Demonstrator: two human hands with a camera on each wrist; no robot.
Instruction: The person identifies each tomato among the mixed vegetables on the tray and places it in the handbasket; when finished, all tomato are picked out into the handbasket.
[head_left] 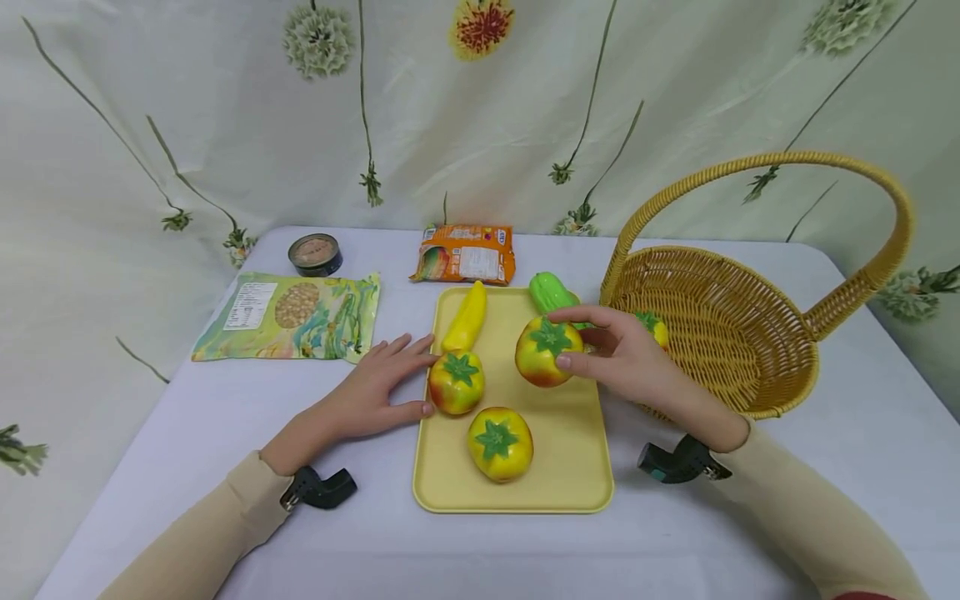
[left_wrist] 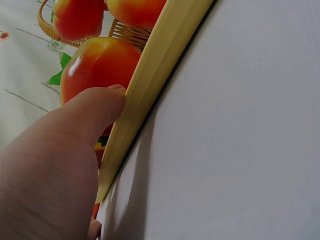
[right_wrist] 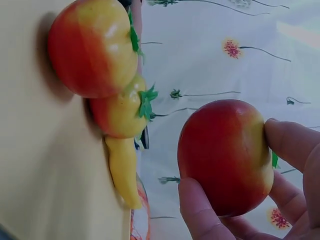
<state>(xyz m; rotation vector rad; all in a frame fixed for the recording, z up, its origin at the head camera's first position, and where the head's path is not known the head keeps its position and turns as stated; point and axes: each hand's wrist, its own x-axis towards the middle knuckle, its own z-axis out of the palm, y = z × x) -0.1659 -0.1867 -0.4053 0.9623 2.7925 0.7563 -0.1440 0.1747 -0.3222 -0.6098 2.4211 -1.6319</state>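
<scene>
My right hand [head_left: 626, 354] pinches a yellow-red toy tomato [head_left: 542, 362] between thumb and fingers, above the right side of the yellow tray [head_left: 558, 475]. In the right wrist view, the held tomato [right_wrist: 222, 155] shows its red underside. My left hand [head_left: 382, 387] rests at the tray's left edge with fingers extended, its thumb at the rim beside another tomato [head_left: 450, 396]. A third tomato [head_left: 506, 458] sits nearer the front of the tray. Behind them lies a yellow pepper [head_left: 467, 317]. A green vegetable [head_left: 550, 290] at the back right corner is partly hidden by my right hand.
A wicker basket [head_left: 780, 392] with a tall handle stands right of the tray; another tomato [head_left: 660, 332] shows at its left side, partly hidden. An orange packet [head_left: 465, 254] lies behind the tray. A green bag [head_left: 300, 321] and a tin [head_left: 315, 257] are at left.
</scene>
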